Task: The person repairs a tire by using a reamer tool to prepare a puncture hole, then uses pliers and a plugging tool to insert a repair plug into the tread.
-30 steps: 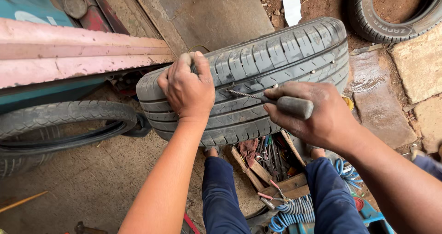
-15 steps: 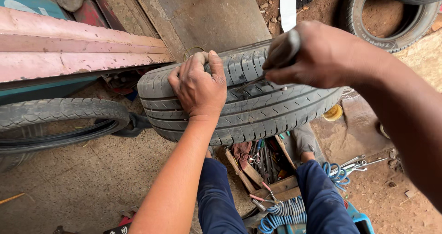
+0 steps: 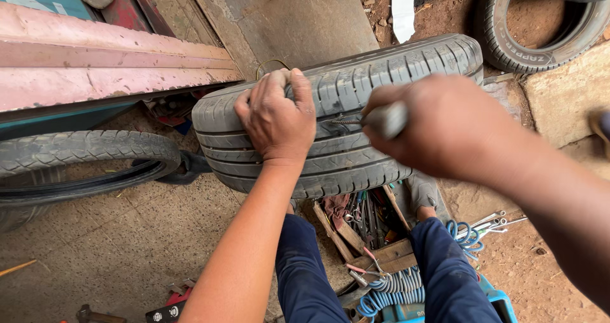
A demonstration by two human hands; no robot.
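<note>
While the tyre stands upright on its tread between the person's knees, both hands work at its top.

Tyre (image 3: 381,81): black rubber, worn, with long straight grooves running round the tread and short cross cuts along the shoulder; dusty grey on the raised ribs. It stands on edge above a wooden box of tools, tread facing the camera.

Left hand (image 3: 276,116): laid flat over the top of the tread, fingers curled over the far edge and pressed against the rubber, thumb alongside; gripping the tyre itself.

Right hand (image 3: 445,126): blurred, closed in a fist round the grey handle of a tool (image 3: 381,119), held just above the tread.

Tool tip: a thin, rough metal shaft points left from the handle and meets a groove beside the left hand; whether it has gone into the rubber I cannot tell.

Box of tools (image 3: 365,224): on the ground under the tyre, between the legs in dark blue trousers.

Other tyres: one lies at the left (image 3: 82,164), another at the upper right on red earth (image 3: 540,24).

Blue coiled hose (image 3: 394,288): near the right knee.
</note>
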